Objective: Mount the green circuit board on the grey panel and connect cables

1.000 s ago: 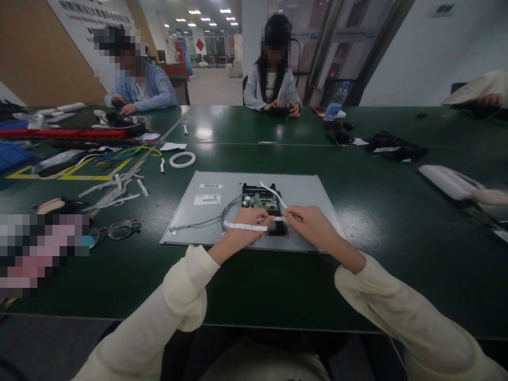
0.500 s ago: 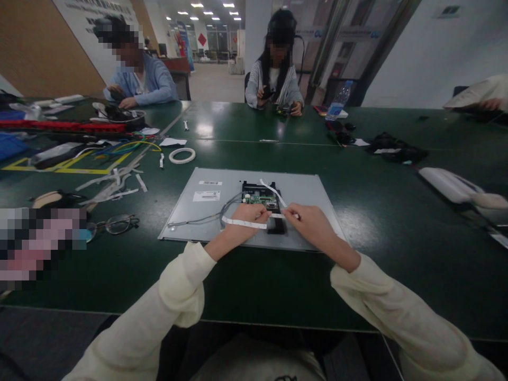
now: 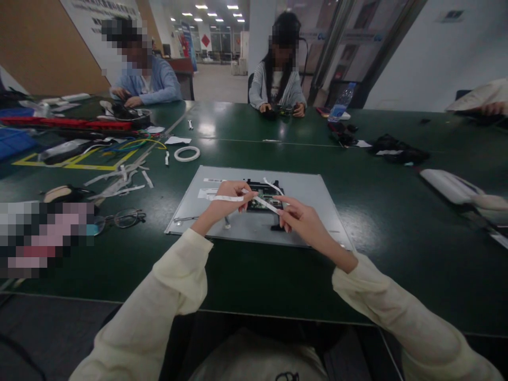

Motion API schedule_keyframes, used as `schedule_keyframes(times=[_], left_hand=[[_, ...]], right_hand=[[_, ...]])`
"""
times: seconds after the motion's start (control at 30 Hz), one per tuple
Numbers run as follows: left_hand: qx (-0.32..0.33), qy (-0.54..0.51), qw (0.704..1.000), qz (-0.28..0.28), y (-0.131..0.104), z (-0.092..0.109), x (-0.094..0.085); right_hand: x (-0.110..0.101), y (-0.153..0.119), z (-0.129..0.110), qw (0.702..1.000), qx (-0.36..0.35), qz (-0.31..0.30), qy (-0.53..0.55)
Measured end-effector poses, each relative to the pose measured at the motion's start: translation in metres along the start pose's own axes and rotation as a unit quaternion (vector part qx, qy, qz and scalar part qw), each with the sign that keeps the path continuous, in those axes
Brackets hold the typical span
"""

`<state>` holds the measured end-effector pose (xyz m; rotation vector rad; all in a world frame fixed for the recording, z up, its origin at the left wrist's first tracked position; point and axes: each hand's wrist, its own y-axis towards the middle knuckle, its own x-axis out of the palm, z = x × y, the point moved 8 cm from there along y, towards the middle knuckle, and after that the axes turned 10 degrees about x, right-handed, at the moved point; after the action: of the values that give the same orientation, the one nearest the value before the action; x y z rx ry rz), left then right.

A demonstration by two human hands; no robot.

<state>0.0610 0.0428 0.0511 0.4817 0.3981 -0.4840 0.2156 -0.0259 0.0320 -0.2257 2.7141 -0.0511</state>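
A flat grey panel [image 3: 317, 198] lies on the table before me, with a green circuit board [image 3: 256, 203] in a black frame at its middle. Above the board, a white strip of tape [image 3: 267, 205] stretches between my two hands. My left hand [image 3: 228, 203] pinches its upper left end, and a white length of tape also runs across the back of this hand. The lower right end is pinched by my right hand [image 3: 301, 216], with the index finger extended. Another curved white strip [image 3: 273, 186] sits behind, over the frame. My left hand partly hides the panel's labels and grey cable.
A white tape roll [image 3: 187, 154] lies beyond the panel. Torn white strips [image 3: 119, 182], eyeglasses [image 3: 129, 217], cables and a red bar [image 3: 67, 124] spread over the left side. A white device [image 3: 448, 185] lies at right. Two people sit opposite; another's sleeve shows far right.
Both hands have lifted off the board; the left rose up and leftward. The tape between them now slants and shows a longer span. The view has shifted slightly.
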Motion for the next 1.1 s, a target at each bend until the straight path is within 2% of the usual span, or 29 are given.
schedule_keyframes(times=[0.3,0.6,0.77,0.9,1.1], left_hand=[[-0.006,0.065,0.998,0.016,0.001,-0.012,-0.001],[0.016,0.131,0.991,0.017,0.0,-0.008,-0.001],[0.05,0.27,0.961,-0.019,0.0,0.003,0.013],[0.073,0.35,0.933,-0.044,-0.003,0.009,0.027],[0.058,0.42,0.902,-0.083,-0.01,0.011,0.042]], right_hand=[[-0.002,0.003,0.002,1.0,-0.005,0.003,-0.017],[-0.011,0.004,0.006,0.997,-0.011,0.041,-0.061],[-0.033,0.006,0.003,0.988,-0.019,0.124,-0.089],[-0.039,0.009,0.007,0.98,-0.024,0.138,-0.144],[-0.04,0.007,0.007,0.95,-0.042,0.166,-0.26]])
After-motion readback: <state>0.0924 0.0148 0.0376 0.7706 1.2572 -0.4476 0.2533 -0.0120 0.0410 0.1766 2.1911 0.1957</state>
